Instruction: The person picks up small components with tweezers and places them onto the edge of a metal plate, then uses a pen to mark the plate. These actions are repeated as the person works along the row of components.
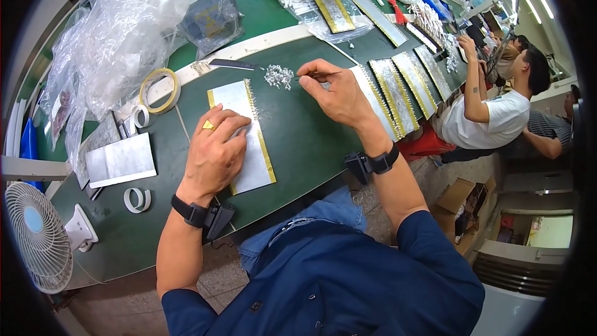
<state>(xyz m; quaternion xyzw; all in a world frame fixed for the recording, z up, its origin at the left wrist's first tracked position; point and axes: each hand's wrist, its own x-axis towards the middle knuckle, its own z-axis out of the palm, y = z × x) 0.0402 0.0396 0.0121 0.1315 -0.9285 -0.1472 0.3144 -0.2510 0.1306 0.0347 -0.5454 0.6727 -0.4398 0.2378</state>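
1. Left hand (214,149) rests loosely open across the yellow-edged white panel (254,158), which lies on the green table (311,155)!
2. Right hand (339,96) pinches a thin dark tool (328,74), right beside the silvery pile (278,77)!

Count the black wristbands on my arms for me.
2: the left wristband, behind the hand pressing the pale board, and the right wristband, behind the hand holding a thin dark tool. Both your wrists are visible.

Room: between board (254,158) and panels (394,92) | Obstacles: parts heap (278,77), right hand (337,95)
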